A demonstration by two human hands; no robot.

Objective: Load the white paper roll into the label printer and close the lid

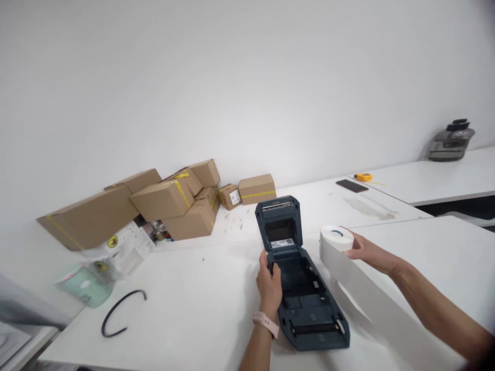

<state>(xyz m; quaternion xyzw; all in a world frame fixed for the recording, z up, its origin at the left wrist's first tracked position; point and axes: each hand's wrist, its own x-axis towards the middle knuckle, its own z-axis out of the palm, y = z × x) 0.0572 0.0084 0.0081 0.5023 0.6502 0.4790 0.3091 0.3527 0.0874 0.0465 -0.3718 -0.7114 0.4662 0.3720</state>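
Observation:
A dark blue label printer (305, 288) lies on the white table (193, 304) with its lid swung open toward the wall. My left hand (269, 286) grips the printer's left edge near the hinge, fingers curled on it. My right hand (361, 250) holds a white roll of label paper (335, 241) just right of the open lid. A long strip of paper (371, 304) trails from the roll along my right forearm.
A pile of cardboard boxes (162, 203) with yellow tape stands against the wall at back left. A black curved cable (121, 312) and a greenish tape roll (87, 286) lie at left. A phone (351, 185) and yellow tape measure (363, 176) rest farther back.

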